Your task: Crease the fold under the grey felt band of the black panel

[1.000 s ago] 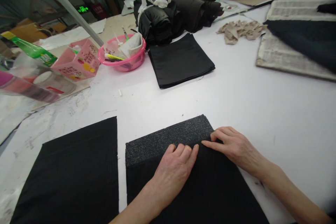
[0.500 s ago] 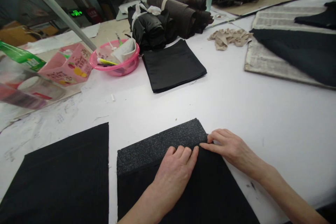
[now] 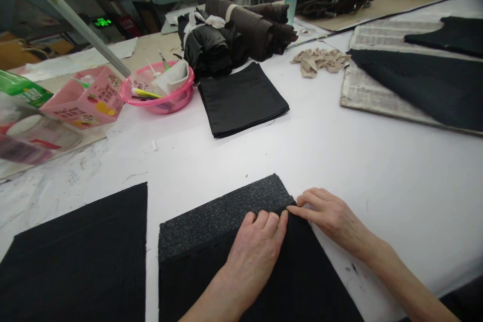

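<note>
A black fabric piece (image 3: 298, 276) lies in front of me, with a speckled dark grey strip (image 3: 222, 211) along its far edge. My left hand (image 3: 258, 241) rests on the fabric, fingers curled and bunched at the seam between the strip and the plain black part. Close to its fingertips, my right hand (image 3: 326, 214) pinches the fabric's right edge between thumb and fingers. The fingertips of both hands nearly touch there. Whatever lies under the left palm is hidden.
A second black fabric piece (image 3: 83, 256) lies to the left. Farther back are a stack of black cloth squares (image 3: 243, 100), a pink basin (image 3: 162, 105) of tools, tied dark rolls (image 3: 249, 25), beige scraps (image 3: 317, 62) and a fabric-covered board (image 3: 377, 90). A pink box (image 3: 90, 100) stands at left.
The view has shifted slightly, so the table things appear a little farther left and lower. My left fingers have slid slightly toward the right edge; my right fingers now sit closer to them.
</note>
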`<state>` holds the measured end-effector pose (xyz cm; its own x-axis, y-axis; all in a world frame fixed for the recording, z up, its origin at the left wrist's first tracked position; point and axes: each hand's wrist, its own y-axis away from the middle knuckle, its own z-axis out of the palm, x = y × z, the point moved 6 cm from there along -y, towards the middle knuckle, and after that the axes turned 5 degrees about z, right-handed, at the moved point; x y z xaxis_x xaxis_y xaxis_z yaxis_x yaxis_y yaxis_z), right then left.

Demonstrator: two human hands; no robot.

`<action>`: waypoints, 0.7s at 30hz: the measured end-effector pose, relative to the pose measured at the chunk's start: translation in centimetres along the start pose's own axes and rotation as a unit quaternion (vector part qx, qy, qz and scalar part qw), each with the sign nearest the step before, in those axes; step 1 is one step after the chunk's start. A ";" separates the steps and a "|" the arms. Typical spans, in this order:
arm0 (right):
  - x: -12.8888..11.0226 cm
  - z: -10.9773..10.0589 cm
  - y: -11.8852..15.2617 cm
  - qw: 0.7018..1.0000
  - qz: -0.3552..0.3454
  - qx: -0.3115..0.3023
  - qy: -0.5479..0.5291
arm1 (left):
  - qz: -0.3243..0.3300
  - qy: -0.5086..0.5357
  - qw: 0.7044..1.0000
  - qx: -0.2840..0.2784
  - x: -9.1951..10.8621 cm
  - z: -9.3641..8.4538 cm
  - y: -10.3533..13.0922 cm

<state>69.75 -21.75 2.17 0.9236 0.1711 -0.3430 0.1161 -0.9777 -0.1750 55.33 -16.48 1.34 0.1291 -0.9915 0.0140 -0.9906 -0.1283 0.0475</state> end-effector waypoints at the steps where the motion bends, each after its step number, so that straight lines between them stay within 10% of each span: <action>1: 0.0 -0.1 0.0 1.000 0.002 0.002 -0.002 | 0.000 0.001 1.000 0.001 0.1 0.0 -0.1; 14: 2.1 -1.7 1.0 0.986 0.104 0.074 -0.105 | 0.005 0.005 1.000 0.028 0.6 0.4 -0.4; 21: 0.7 -0.5 0.0 0.996 0.048 0.055 -0.045 | 0.004 0.016 0.999 0.030 0.3 0.2 -0.5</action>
<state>70.63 -21.67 2.41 0.8916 0.0920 -0.4434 -0.0173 -0.9715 -0.2365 55.82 -16.77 1.10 0.1209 -0.9916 0.0468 -0.9925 -0.1216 -0.0135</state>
